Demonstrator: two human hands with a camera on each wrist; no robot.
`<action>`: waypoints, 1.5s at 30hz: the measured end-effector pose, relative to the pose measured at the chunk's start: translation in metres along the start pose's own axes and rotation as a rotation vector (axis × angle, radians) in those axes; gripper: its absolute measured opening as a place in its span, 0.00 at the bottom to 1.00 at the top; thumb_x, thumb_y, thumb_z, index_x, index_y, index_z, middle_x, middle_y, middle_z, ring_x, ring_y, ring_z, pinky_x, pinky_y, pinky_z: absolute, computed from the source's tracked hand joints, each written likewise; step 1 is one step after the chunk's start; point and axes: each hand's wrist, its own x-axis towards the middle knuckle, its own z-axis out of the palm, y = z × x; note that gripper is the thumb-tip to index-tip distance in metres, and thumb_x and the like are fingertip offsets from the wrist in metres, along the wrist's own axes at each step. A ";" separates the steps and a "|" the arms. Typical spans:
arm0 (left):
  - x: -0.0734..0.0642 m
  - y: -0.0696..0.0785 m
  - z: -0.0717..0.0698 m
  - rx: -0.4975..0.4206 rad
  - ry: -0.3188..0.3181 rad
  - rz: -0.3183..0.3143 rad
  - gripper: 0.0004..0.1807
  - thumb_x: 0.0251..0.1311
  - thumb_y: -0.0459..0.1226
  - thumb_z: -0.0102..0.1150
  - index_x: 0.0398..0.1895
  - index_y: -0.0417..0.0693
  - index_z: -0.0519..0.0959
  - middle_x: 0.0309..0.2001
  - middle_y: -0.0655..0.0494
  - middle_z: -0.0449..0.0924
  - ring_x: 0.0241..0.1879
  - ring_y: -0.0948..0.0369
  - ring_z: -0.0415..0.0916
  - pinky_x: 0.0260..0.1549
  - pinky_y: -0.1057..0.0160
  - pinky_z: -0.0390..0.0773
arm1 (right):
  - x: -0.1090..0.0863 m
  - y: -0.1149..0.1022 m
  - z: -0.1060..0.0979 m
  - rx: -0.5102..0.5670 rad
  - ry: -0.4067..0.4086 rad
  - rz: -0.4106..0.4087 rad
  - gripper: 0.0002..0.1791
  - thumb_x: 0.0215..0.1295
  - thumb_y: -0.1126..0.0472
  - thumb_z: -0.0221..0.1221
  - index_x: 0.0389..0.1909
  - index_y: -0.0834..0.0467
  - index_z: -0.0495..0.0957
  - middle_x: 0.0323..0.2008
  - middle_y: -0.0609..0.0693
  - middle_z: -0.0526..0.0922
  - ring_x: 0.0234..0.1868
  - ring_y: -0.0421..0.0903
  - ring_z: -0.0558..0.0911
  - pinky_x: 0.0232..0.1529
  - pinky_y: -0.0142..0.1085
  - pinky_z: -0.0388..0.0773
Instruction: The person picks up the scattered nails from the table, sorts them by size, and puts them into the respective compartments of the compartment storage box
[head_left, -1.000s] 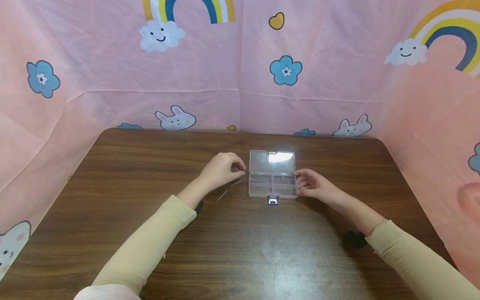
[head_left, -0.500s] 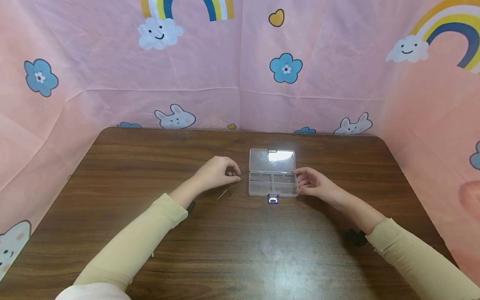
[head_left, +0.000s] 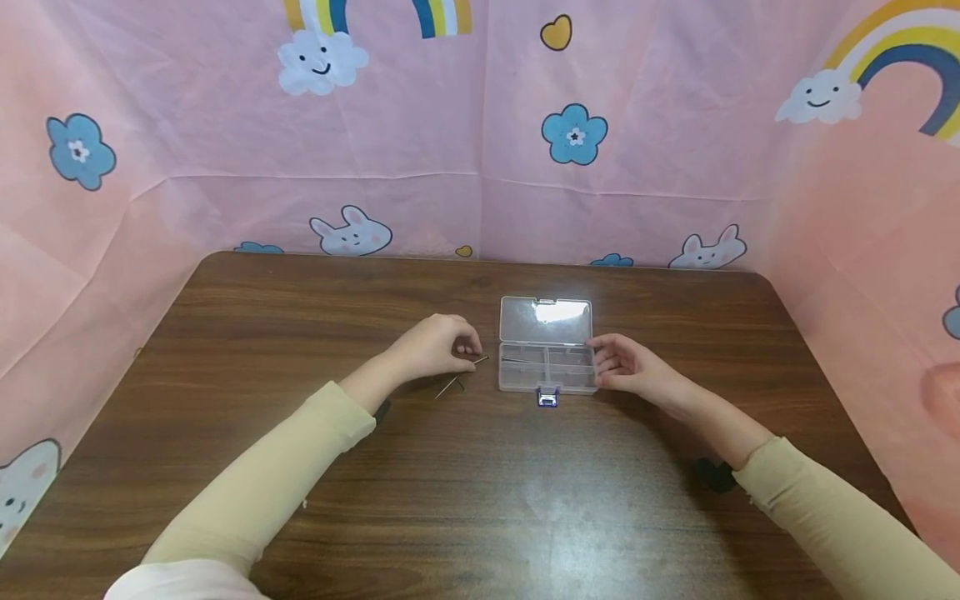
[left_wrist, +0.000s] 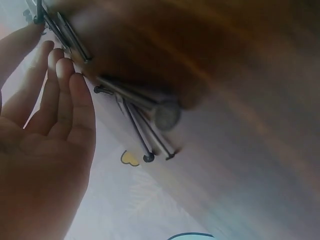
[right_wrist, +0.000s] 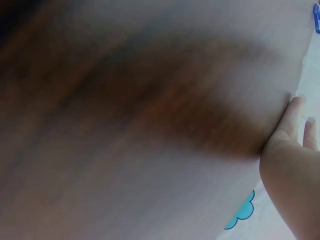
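A clear plastic compartment box (head_left: 521,388) lies on the table with its lid (head_left: 521,321) raised. My right hand (head_left: 632,367) holds the box's right end, thumb at the front corner and a finger near the hinge. A nail (head_left: 516,361) rests in a left compartment. Left of the box, my left hand (head_left: 427,348) reaches over loose nails (head_left: 447,387), its thumb and index finger apart around one nail (head_left: 482,360). In the left wrist view, the fingers are nearly straight and the thumb tip touches or nearly touches a nail (left_wrist: 38,10); several nails (left_wrist: 162,114) lie beside the hand.
The brown wooden table (head_left: 465,492) spreads around both hands. A blue latch (head_left: 547,397) hangs off the box's front edge. Pink printed cloth (head_left: 420,133) stands behind the table and along both sides.
My left hand has drawn back to the left from beside the box and lowered over the nails. The right hand and the box stay in place.
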 end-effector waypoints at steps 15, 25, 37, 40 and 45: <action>-0.001 0.003 -0.003 -0.013 -0.019 -0.036 0.04 0.64 0.30 0.70 0.37 0.47 0.90 0.37 0.56 0.90 0.35 0.63 0.79 0.41 0.64 0.81 | 0.000 0.004 0.001 0.009 0.000 -0.015 0.31 0.73 0.75 0.58 0.73 0.74 0.60 0.52 0.56 0.74 0.51 0.40 0.78 0.53 0.23 0.81; -0.003 -0.002 -0.005 -0.024 -0.020 -0.037 0.06 0.64 0.29 0.67 0.35 0.47 0.90 0.35 0.56 0.90 0.32 0.65 0.75 0.37 0.68 0.77 | 0.000 0.002 0.002 0.003 -0.004 -0.017 0.31 0.73 0.75 0.58 0.73 0.74 0.60 0.52 0.57 0.74 0.51 0.40 0.78 0.53 0.24 0.80; -0.003 0.000 -0.009 -0.022 0.054 -0.041 0.07 0.65 0.29 0.65 0.35 0.47 0.90 0.36 0.55 0.90 0.32 0.63 0.76 0.36 0.66 0.77 | 0.001 0.000 0.001 -0.003 -0.005 -0.026 0.32 0.72 0.76 0.59 0.73 0.75 0.60 0.52 0.59 0.74 0.50 0.40 0.78 0.53 0.24 0.81; -0.002 0.001 -0.010 -0.028 0.095 -0.033 0.07 0.65 0.29 0.65 0.35 0.47 0.90 0.36 0.55 0.90 0.33 0.62 0.77 0.37 0.65 0.78 | 0.001 0.000 0.001 -0.007 -0.006 -0.030 0.31 0.73 0.76 0.58 0.73 0.75 0.60 0.51 0.57 0.74 0.50 0.40 0.78 0.53 0.24 0.81; 0.002 0.004 -0.009 -0.023 0.148 -0.001 0.06 0.65 0.28 0.65 0.36 0.46 0.90 0.36 0.55 0.90 0.34 0.62 0.78 0.39 0.64 0.80 | -0.001 -0.001 0.001 -0.013 -0.004 -0.038 0.31 0.73 0.76 0.58 0.73 0.75 0.60 0.50 0.56 0.75 0.50 0.40 0.78 0.53 0.24 0.81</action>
